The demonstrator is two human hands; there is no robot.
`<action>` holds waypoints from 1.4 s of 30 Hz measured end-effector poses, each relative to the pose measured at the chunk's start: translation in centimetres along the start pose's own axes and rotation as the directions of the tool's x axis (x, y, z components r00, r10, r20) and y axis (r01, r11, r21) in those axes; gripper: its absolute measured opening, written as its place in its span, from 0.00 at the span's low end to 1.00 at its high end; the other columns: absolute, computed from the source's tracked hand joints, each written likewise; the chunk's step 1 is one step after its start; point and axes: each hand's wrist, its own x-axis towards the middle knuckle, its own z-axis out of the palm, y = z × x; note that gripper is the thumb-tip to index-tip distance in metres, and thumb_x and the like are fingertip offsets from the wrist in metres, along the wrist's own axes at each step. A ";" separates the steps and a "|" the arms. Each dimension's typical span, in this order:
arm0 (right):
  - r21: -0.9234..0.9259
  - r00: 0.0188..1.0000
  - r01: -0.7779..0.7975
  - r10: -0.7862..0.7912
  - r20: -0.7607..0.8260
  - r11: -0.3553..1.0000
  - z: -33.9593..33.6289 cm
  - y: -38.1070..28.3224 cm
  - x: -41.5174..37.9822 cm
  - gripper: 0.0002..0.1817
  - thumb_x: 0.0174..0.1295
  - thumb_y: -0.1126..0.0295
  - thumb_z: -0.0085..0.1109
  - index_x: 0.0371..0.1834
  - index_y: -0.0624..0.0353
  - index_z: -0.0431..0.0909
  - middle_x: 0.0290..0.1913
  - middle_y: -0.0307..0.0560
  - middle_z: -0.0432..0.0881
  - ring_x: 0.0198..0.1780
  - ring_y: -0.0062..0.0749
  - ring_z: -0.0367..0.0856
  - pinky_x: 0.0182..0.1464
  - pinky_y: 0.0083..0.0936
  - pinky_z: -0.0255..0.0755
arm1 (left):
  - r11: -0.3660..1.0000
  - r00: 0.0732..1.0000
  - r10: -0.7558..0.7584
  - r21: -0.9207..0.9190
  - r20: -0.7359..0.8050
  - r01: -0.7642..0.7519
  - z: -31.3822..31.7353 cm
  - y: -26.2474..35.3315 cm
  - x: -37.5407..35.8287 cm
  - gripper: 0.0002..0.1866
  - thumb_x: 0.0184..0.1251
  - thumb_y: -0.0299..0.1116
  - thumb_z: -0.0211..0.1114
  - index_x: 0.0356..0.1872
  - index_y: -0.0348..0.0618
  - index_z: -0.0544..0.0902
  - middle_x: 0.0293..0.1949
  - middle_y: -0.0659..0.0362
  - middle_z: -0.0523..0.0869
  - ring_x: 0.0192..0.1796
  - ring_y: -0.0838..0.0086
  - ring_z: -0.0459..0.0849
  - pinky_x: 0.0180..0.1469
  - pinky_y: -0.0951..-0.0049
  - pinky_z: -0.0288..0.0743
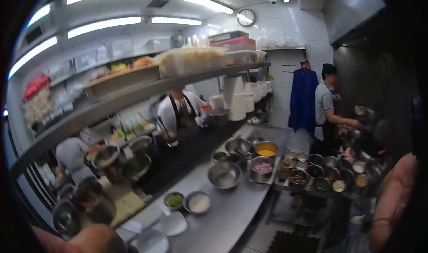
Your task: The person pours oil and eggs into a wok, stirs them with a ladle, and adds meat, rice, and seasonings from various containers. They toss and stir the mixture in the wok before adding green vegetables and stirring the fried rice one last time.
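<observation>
Looking across the kitchen, we find our own hands cut off by the frame. Our left hand (91, 240) is a blurred patch at the lower left; our right hand (394, 199) fills part of the right edge, running into the black border. We cannot tell whether the fingers of either are wide, narrow or holding anything.

Nearest our left hand, at the bottom, a round white plate (153, 242) lies on the counter (223, 226), with a squarish white dish (174, 224) just beside it. Nearest our right hand stands a small container of orange-brown food (361, 185), among crowded pots whose contents are partly too dark to read.

The long shelf (147, 92) cuts diagonally across the upper left, hiding most of the head of a person in a dark apron (183, 112). A bent person (71, 157) at the left is smeared by blur. Stacked white tubs (235, 99) block the view behind them. At the right, another person (324, 101) reaches into deep shadow.
</observation>
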 end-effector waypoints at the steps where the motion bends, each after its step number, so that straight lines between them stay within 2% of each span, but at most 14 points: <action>1: -0.003 1.000 0.023 -0.023 0.015 1.000 -0.2 0.6 -0.3 0.17 0.71 0.55 0.44 0.42 0.57 0.76 0.39 0.39 0.78 0.35 0.31 0.74 0.50 0.34 0.66 | 0.999 0.994 0.051 -0.003 -0.092 -0.051 0.1 0.7 -1.3 0.24 0.72 0.50 0.61 0.54 0.38 0.77 0.42 0.53 0.82 0.36 0.69 0.81 0.38 0.73 0.76; 4: 0.060 0.999 0.050 -0.050 -0.008 0.997 0.7 1.0 -1.8 0.18 0.71 0.54 0.42 0.42 0.56 0.75 0.40 0.38 0.78 0.36 0.31 0.74 0.52 0.35 0.66 | 0.992 0.937 0.098 -0.038 -0.336 -0.118 0.2 0.5 -5.4 0.25 0.72 0.50 0.61 0.56 0.38 0.76 0.43 0.52 0.82 0.36 0.69 0.82 0.38 0.73 0.76; 8: 0.194 0.985 -0.153 0.165 -0.049 0.969 6.7 -0.3 -8.0 0.17 0.72 0.57 0.43 0.45 0.57 0.75 0.39 0.37 0.78 0.36 0.30 0.74 0.52 0.34 0.67 | 0.744 0.715 -0.664 -0.102 -0.218 0.660 2.5 1.2 -24.1 0.26 0.72 0.51 0.62 0.58 0.39 0.76 0.44 0.52 0.82 0.36 0.68 0.82 0.37 0.73 0.77; 10: 0.136 0.789 -0.610 0.615 0.004 0.781 12.5 -3.0 -14.5 0.15 0.71 0.64 0.47 0.52 0.62 0.76 0.36 0.39 0.79 0.36 0.27 0.77 0.47 0.30 0.71 | -0.068 -0.063 -0.978 -0.020 0.197 0.997 4.9 1.4 -37.9 0.27 0.72 0.52 0.62 0.59 0.39 0.75 0.44 0.51 0.82 0.36 0.68 0.82 0.37 0.73 0.77; 13: 0.149 0.222 -0.973 0.902 0.369 0.179 19.7 -9.9 -30.8 0.22 0.67 0.73 0.54 0.65 0.62 0.75 0.39 0.51 0.87 0.31 0.34 0.84 0.39 0.28 0.77 | -0.955 -0.935 -0.293 -0.101 0.199 0.278 4.3 3.4 -62.7 0.33 0.71 0.54 0.63 0.66 0.40 0.70 0.49 0.45 0.82 0.37 0.60 0.85 0.42 0.68 0.83; 14: -0.227 -0.108 -0.972 0.730 0.675 0.067 18.6 -13.0 -37.4 0.22 0.65 0.68 0.55 0.63 0.56 0.77 0.45 0.59 0.86 0.37 0.42 0.88 0.45 0.34 0.79 | -0.896 -0.894 -0.440 -0.106 0.081 0.431 4.1 4.3 -63.4 0.35 0.71 0.51 0.64 0.69 0.39 0.65 0.52 0.42 0.81 0.43 0.54 0.85 0.49 0.63 0.84; 17: -0.444 -0.324 -0.894 0.604 0.728 0.055 12.6 -21.3 -46.4 0.21 0.62 0.62 0.59 0.59 0.52 0.82 0.31 0.56 0.87 0.33 0.45 0.88 0.38 0.35 0.80 | -0.767 -0.747 -0.638 -0.240 0.186 0.595 3.4 6.9 -67.1 0.31 0.71 0.46 0.63 0.67 0.37 0.69 0.56 0.43 0.80 0.49 0.58 0.84 0.52 0.65 0.82; 23: -0.510 -0.341 -0.736 0.895 -0.286 -0.444 -1.7 -19.7 -50.8 0.11 0.65 0.64 0.58 0.31 0.60 0.79 0.26 0.56 0.82 0.27 0.46 0.81 0.30 0.41 0.72 | -0.509 -0.871 -0.465 0.756 0.159 0.411 1.4 16.7 -64.5 0.25 0.68 0.39 0.64 0.62 0.36 0.74 0.54 0.46 0.82 0.48 0.61 0.84 0.52 0.67 0.79; 27: -0.121 -0.220 -0.660 0.345 -0.913 -0.742 -14.4 -17.4 -55.3 0.22 0.67 0.50 0.58 0.40 0.63 0.80 0.35 0.54 0.84 0.38 0.42 0.83 0.40 0.40 0.74 | 0.129 -0.799 -0.315 0.857 0.512 0.498 13.2 22.7 -65.5 0.22 0.65 0.34 0.64 0.58 0.35 0.77 0.54 0.48 0.83 0.48 0.63 0.83 0.52 0.69 0.78; 30: 0.803 -0.940 -0.337 0.135 -0.312 -0.491 -18.5 -15.3 -60.8 0.30 0.62 0.45 0.62 0.48 0.64 0.77 0.40 0.50 0.84 0.45 0.41 0.82 0.43 0.43 0.76 | 0.664 -0.457 0.000 0.341 0.890 0.666 25.1 29.1 -67.1 0.20 0.63 0.30 0.65 0.55 0.34 0.80 0.53 0.50 0.84 0.47 0.65 0.83 0.52 0.70 0.77; 32: 0.977 -0.936 -0.056 0.350 0.020 -0.206 -16.3 -9.3 -61.9 0.30 0.62 0.48 0.63 0.52 0.67 0.73 0.37 0.47 0.82 0.41 0.37 0.81 0.40 0.43 0.77 | 0.233 -0.431 0.169 0.389 0.886 0.891 33.8 37.2 -63.1 0.20 0.66 0.29 0.63 0.58 0.33 0.78 0.55 0.49 0.83 0.49 0.63 0.83 0.53 0.67 0.77; 34: 0.999 -0.882 0.018 0.470 0.034 -0.039 -15.4 -6.3 -62.6 0.28 0.63 0.53 0.63 0.53 0.68 0.71 0.34 0.46 0.82 0.37 0.35 0.81 0.37 0.41 0.78 | -0.696 -0.581 0.290 0.584 0.761 0.418 43.9 46.5 -52.0 0.23 0.72 0.29 0.58 0.65 0.32 0.71 0.59 0.48 0.79 0.54 0.58 0.82 0.55 0.59 0.78; 40: -0.164 -0.606 -0.538 0.515 -0.606 -0.827 -14.2 -7.8 -60.9 0.14 0.64 0.68 0.52 0.47 0.68 0.69 0.26 0.60 0.78 0.25 0.50 0.82 0.31 0.47 0.76 | -0.560 0.008 0.587 0.399 0.810 0.726 65.8 62.6 -31.0 0.35 0.71 0.25 0.53 0.77 0.50 0.51 0.70 0.47 0.65 0.69 0.57 0.71 0.64 0.52 0.74; 42: -0.215 -0.558 -0.452 0.463 -0.689 -0.865 -11.0 -9.8 -60.2 0.16 0.64 0.68 0.52 0.51 0.68 0.68 0.33 0.66 0.80 0.30 0.60 0.82 0.38 0.51 0.76 | -0.339 0.636 0.265 -0.548 0.725 0.765 72.7 68.5 -27.2 0.40 0.63 0.22 0.53 0.77 0.50 0.52 0.62 0.38 0.75 0.56 0.50 0.82 0.57 0.57 0.77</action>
